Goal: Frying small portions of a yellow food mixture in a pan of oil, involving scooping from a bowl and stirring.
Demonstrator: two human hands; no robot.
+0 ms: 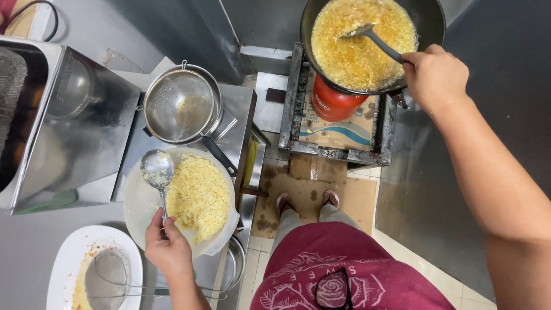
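Right hand (434, 73): fist closed tight around the dark handle of a slotted spoon (373, 39). Spoon's long axis runs diagonally, handle at the hand, head pointing up-left into the wok (427, 23). Head sits in bubbling yellow oil and frying bits, roughly mid-wok.

Left hand (167, 248): fingers curled shut on the handle end of a metal ladle (158, 172). Ladle runs near vertical in view, bowl pointing away from the person, handle toward them. Bowl rests at the left edge of the yellow crumb pile (198, 196), on the paper-lined bowl (138, 201).

Layout, all relative to the wok, big to small:
- Steel box (63, 115): far left, shiny sides, well apart.
- Burner stand (338, 138): directly under the wok; red gas cylinder (336, 103) and cardboard inside it.
- Steel counter (241, 115): left of the wok, carries the rest.
- Paper-lined bowl: lower left, at the counter's near edge.
- Strainer in a pan (181, 106): left, just behind the lined bowl; its black handle lies over that bowl's rim, close to the crumbs.
- White plate (63, 264): far lower left, greasy, with a wire skimmer (109, 278) lying on it, handle running right under the left forearm.
- Glasses (333, 290): hang on the red shirt, bottom centre.

Floor gap between counter and stand: feet in sandals on cardboard.
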